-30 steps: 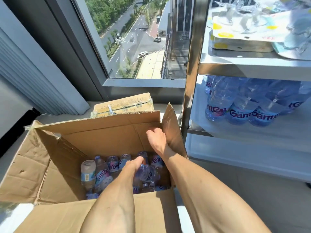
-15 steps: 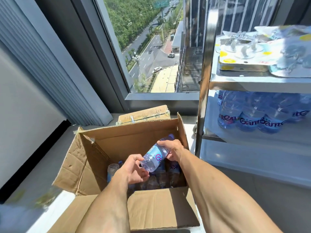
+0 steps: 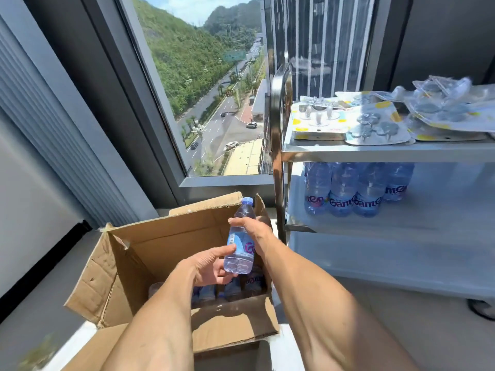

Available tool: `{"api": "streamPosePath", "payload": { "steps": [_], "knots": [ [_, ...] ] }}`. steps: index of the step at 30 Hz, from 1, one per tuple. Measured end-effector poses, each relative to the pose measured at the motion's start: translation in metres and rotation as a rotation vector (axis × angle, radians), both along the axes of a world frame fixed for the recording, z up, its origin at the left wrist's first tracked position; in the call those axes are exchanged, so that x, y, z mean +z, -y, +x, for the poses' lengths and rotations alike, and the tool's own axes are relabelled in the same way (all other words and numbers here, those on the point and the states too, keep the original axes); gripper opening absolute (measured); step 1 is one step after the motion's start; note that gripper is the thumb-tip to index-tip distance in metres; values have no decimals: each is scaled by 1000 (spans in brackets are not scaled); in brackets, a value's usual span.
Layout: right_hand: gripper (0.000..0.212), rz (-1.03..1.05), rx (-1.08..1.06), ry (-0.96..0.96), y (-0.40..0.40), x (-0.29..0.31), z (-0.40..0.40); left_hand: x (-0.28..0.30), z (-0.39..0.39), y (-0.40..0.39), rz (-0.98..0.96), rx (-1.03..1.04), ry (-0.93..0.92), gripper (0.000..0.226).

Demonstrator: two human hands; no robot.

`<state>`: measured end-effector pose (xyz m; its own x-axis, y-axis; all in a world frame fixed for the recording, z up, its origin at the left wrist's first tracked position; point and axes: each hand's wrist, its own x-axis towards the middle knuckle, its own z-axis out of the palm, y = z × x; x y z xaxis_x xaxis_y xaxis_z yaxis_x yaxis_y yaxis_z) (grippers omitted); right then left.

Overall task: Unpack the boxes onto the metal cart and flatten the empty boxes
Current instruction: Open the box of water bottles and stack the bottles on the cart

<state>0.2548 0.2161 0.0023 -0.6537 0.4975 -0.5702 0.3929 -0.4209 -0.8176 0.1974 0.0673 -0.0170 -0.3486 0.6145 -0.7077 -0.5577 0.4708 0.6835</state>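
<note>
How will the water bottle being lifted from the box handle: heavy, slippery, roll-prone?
The water bottle looks full and sealed, so probably hefty for its size. Its clear plastic wall likely flexes under a tight squeeze; the left hand and right hand both hold it. Being round, it would probably roll if laid sideways on the cart shelf.

1. The box [image 3: 150,253] is brown corrugated cardboard, matt, creased and torn along its flaps.
2. The bottle [image 3: 239,246] is clear, glossy plastic with a smooth printed label and a pale blue plastic cap.
3. The cart [image 3: 388,152] is polished metal, shiny and reflective on its shelf edges and upright tube.
4. The packs [image 3: 375,124] on the top shelf look like clear moulded plastic over printed card, though they are slightly blurred.
</note>
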Motion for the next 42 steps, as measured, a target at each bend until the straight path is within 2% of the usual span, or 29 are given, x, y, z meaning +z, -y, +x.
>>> {"api": "streamPosePath", "payload": {
  "steps": [3,6,8,12,15,17,23,27,31,33,36,42],
  "knots": [
    [71,69,-123,-121,-16,5,23,14,22,-8,62,-17,-33,67],
    [38,-40,-119,-292,-27,19,50,25,41,-14,144,-33,-38,64],
    [30,-4,-119,-310,-36,25,69,29,57,-24,176,-17,-34,55],
    [48,242,-241,-287,-56,26,107,32,93,-57,164,44,-36,57],
    [58,398,-406,-250,-77,31,136,43,116,-93,173,-40,-135,69],
    [60,484,-489,-211,-90,39,153,50,129,-116,195,-107,-188,69],
    [67,630,-668,-109,-133,39,197,50,187,-185,99,-221,-467,57],
    [61,714,-751,-32,-163,27,231,34,217,-224,154,-228,-600,24],
    [64,781,-871,6,-185,21,256,20,237,-260,220,-319,-792,27],
    [66,838,-881,39,-190,18,261,13,245,-270,170,-315,-939,38],
    [65,895,-862,33,-194,15,261,6,254,-277,159,-274,-1170,28],
    [49,927,-728,-44,-206,17,257,-11,251,-284,233,-90,-1158,33]
  ]
}}
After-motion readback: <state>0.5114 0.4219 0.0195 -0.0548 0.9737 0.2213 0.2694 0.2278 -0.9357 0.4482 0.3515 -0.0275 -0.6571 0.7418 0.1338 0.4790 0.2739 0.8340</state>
